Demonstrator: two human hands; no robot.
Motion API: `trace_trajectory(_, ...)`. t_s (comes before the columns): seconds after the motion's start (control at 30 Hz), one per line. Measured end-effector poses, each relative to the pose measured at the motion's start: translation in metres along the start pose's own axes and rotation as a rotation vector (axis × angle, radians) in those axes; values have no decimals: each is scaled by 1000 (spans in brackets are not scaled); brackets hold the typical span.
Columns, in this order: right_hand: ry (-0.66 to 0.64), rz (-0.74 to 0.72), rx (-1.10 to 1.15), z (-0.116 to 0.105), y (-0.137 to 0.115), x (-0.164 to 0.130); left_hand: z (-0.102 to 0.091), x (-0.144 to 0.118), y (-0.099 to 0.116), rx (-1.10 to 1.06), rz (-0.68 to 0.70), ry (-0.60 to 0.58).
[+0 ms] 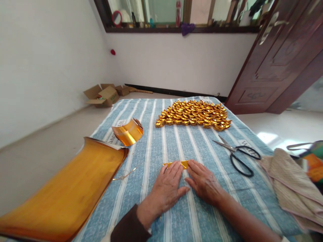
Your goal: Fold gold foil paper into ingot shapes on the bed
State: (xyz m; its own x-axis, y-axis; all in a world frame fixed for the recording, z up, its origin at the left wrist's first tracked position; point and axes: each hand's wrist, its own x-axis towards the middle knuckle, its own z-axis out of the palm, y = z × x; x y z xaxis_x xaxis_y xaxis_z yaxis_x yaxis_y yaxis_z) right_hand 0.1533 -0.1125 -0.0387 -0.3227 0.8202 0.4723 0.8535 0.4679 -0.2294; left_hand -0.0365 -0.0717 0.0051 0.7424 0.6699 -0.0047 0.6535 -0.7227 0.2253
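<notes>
Both hands flat on the blue striped cloth (176,141), side by side near its front edge. Left hand (166,188) palm down, fingers spread and extended forward, fingertips pressing on a small strip of gold foil paper (176,164); not clamped around anything, simply laid open on top. Right hand (203,181) likewise open and palm down, fingertips touching the right end of the same strip, thumb angled toward the left hand's thumb, nearly meeting it. Foil strip lying crosswise just ahead of the fingers, mostly covered, only its far edge and tips showing. Farther back on the cloth, a dense cluster of folded gold ingots (194,114), arranged in rows. To the left, a curled piece of gold foil (128,132) standing on its edge, and nearer the front-left corner a large sheet of gold foil (65,188) with its far edge curling up. To the right of the hands, black-handled scissors (237,153), blades apart, and beyond them a beige folded cloth (290,181). On the floor by the wall, open cardboard boxes (102,95).
</notes>
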Motion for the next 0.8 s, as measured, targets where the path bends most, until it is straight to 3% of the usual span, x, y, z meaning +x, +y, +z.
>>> trace_trajectory(0.17, 21, 14, 13, 0, 1, 2, -9, 17, -10, -103, 33, 110)
trace_trajectory(0.27, 11, -3, -16, -1, 1, 3, -9, 24, -21, -121, -20, 220)
trace_trajectory(0.37, 22, -17, -38, 0, -1, 3, -7, 20, -27, -89, -46, 319)
trace_trajectory(0.5, 40, -11, -38, 1, -3, 2, -6, 9, -24, -45, 28, 369)
trace_trajectory(0.6, 45, 3, -36, 2, -4, 1, -11, 12, -23, -52, -43, 336)
trace_trajectory(0.8, 54, -6, -52, 1, -5, 1, -34, 42, -28, -60, -229, -11)
